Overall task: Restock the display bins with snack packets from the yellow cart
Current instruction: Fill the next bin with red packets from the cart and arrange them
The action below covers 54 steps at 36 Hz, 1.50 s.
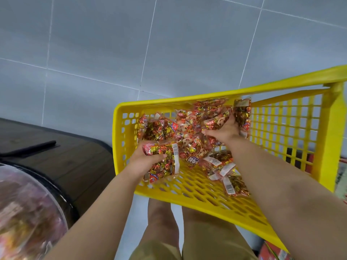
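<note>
- While the left hand (pixel 145 159) grips a red-and-gold candy packet (pixel 165 164) — fingers curled round its edge — the packet sits inside the yellow cart (pixel 117 132), at its near-left corner.
- Right hand (pixel 224 130) rests on the heap of packets (pixel 189 128) farther in, thumb spread, fingers buried; whether it holds one cannot be told.
- Clear, blurred display bin (pixel 28 203) at lower left, beside a dark wooden counter (pixel 78 162).

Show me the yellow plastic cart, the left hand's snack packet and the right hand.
yellow plastic cart (pixel 117 132): head view, left rim.
red-and-gold snack packet (pixel 167 167): head view, packet middle.
right hand (pixel 225 129): head view, back of hand.
</note>
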### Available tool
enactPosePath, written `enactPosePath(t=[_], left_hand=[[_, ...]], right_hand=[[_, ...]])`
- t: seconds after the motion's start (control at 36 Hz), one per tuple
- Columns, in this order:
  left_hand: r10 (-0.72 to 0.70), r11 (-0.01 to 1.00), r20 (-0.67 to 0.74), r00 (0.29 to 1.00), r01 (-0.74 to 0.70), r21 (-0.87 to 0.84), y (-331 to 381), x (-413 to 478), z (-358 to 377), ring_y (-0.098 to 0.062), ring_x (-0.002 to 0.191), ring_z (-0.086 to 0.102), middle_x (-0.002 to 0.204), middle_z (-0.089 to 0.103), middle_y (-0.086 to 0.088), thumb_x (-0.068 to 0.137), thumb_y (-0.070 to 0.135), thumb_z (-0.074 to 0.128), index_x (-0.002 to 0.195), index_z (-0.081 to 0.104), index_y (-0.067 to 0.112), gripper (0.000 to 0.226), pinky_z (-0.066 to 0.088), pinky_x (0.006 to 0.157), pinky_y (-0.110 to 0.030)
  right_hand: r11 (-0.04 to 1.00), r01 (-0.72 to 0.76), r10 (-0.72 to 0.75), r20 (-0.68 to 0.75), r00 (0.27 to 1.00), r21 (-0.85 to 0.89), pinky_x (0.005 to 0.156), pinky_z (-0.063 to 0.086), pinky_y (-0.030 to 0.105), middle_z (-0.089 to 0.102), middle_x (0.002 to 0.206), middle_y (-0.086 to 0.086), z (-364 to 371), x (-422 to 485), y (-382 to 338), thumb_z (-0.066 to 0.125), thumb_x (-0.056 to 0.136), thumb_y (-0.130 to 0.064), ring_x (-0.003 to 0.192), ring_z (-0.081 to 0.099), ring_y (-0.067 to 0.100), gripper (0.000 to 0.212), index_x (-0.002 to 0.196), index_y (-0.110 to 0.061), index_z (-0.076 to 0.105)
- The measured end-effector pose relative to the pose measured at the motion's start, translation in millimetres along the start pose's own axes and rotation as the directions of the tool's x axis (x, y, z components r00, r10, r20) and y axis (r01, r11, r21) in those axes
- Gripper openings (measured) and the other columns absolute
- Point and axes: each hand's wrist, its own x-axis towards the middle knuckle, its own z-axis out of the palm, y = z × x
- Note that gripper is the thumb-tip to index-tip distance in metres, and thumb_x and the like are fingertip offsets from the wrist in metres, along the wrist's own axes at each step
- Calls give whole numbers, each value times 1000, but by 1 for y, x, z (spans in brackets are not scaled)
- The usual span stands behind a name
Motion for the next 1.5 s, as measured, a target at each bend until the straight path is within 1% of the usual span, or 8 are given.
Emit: enactPosePath(t=[0.19,0.33,0.58,0.78,0.89,1.11,1.17,1.5], left_hand=[[4,998,-6,1000,-5,-63,5,-3,-1,-10,89,63,98,67,4,72,8,81,95,54,31,43,48,63,-25],[-6,998,25,1000,8,-63,12,-20,-3,-21,100,64,107,67,-1,72,8,82,105,55,29,48,53,87,-40],[45,976,63,997,-31,-216,26,-86,-31,-35,106,64,117,66,-16,76,2,77,127,54,13,57,49,95,-54],[163,891,40,986,-130,-434,10,-157,-75,-43,101,64,108,67,-27,71,0,74,114,62,-2,44,50,92,-55],[243,762,-90,966,-247,-598,-15,-192,-113,-26,75,71,83,75,-10,76,-3,69,82,77,15,20,59,65,-35],[222,538,-361,906,-423,-730,-91,-253,-198,-25,67,72,76,74,-10,69,0,73,89,70,14,24,59,58,-36],[190,485,-422,887,-458,-745,-120,-265,-219,-24,66,71,77,74,-9,75,-4,70,96,61,14,30,59,58,-36],[-35,356,-561,827,-514,-780,-328,-349,-340,-27,74,72,93,73,-13,75,5,76,111,55,9,42,57,59,-35]], right_hand=[[991,91,-101,-96,990,-99,97,40,42,52,132,12,-5,-24,8,78,55,-65,129,36,33,107,139,-14,35],[968,62,-68,16,998,243,86,39,26,53,132,6,-19,-55,15,84,57,-52,123,50,26,99,136,-12,41],[952,125,-177,171,969,281,106,31,45,28,153,9,-54,-139,-19,55,68,-74,138,30,31,106,149,-15,19],[909,301,-392,342,854,289,106,34,54,31,151,2,-61,-212,-76,66,62,-70,134,36,27,100,143,-23,29],[834,307,-501,399,768,458,80,55,52,55,131,2,-49,-257,-104,79,58,-44,100,64,18,82,128,-20,43],[801,423,-598,526,605,424,56,54,32,64,109,15,24,-364,-135,59,79,14,70,67,18,59,129,-10,40],[793,404,-608,543,580,457,66,53,35,62,106,17,52,-394,-136,51,80,20,79,64,23,59,129,-10,39],[899,290,-430,791,435,329,49,54,24,74,84,-2,223,-529,-127,57,89,-6,66,70,14,41,112,-39,52]])
